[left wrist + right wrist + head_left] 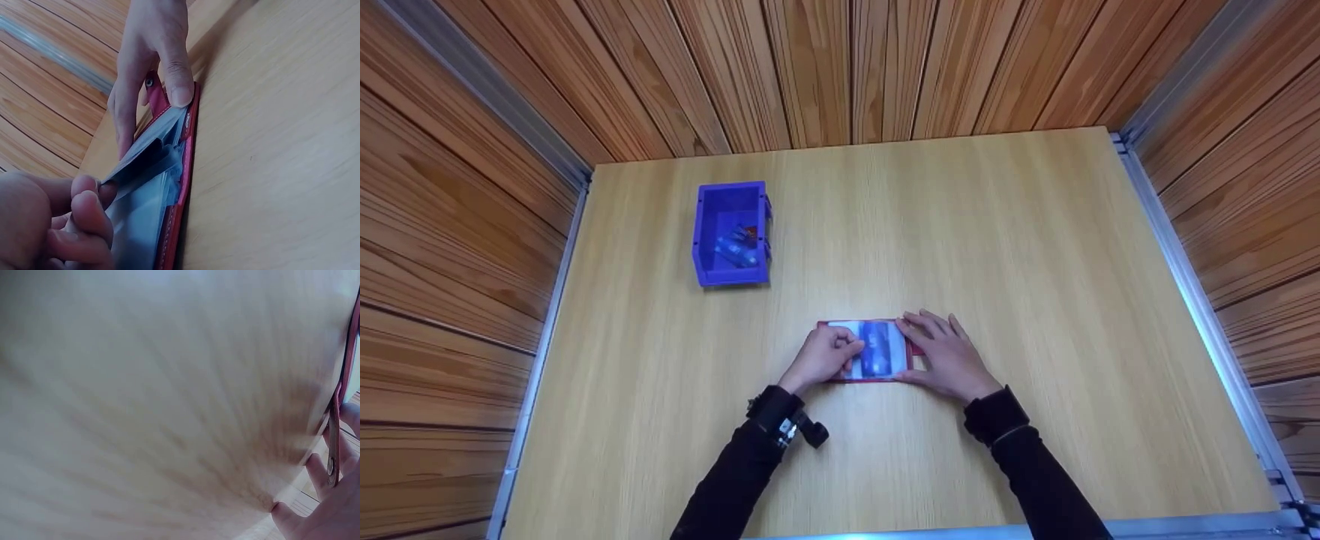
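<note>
A small red card holder [910,367] with clear plastic sleeves [138,219] lies opened flat on the table in front of me. My left hand [832,354] is at its left part, pinching the edge of one sleeve between thumb and fingers and lifting it, as the left wrist view shows. My right hand [949,360] grips the right end, thumb on the near edge and forefinger at the far edge. Beside that hand sticks out the red strap [157,98] with a metal snap. In the right wrist view the strap [334,439] passes in front of my fingers.
A blue plastic bin [700,232] stands at the back left, holding clear plastic items [737,251] and something small and reddish. The wooden table [1035,247] is bordered by metal rails [1185,300] and wood-plank walls [810,75].
</note>
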The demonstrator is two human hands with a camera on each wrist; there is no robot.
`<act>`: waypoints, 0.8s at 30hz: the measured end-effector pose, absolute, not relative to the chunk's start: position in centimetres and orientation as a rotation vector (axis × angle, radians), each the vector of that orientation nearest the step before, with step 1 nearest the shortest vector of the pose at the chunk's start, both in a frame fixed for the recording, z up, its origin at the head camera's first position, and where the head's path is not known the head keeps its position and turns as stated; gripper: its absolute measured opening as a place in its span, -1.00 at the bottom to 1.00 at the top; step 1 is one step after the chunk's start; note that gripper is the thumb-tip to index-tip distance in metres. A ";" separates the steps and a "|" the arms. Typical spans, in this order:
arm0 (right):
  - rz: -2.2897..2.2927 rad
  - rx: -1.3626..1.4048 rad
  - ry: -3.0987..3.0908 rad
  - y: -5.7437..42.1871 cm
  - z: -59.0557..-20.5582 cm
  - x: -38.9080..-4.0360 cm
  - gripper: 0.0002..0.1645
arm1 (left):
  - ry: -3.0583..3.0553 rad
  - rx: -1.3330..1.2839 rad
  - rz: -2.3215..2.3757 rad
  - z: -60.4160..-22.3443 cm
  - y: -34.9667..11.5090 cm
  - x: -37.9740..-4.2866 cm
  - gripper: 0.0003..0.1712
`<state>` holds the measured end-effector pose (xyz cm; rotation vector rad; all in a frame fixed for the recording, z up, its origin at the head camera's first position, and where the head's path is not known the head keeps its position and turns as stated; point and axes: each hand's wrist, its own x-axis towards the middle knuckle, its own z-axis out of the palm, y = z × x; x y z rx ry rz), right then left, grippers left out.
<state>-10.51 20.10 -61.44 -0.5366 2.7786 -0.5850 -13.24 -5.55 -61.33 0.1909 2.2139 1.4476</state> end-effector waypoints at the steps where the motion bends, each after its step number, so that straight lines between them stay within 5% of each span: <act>1: -0.582 -0.535 2.779 20.1 -61.4 -10.5 0.13 | 2.216 0.195 1.444 -61.3 -5.6 -13.3 -0.77; 24: -0.571 -0.519 2.790 19.9 -61.3 -10.6 0.15 | 2.205 0.201 1.439 -61.1 -6.9 -13.3 -0.73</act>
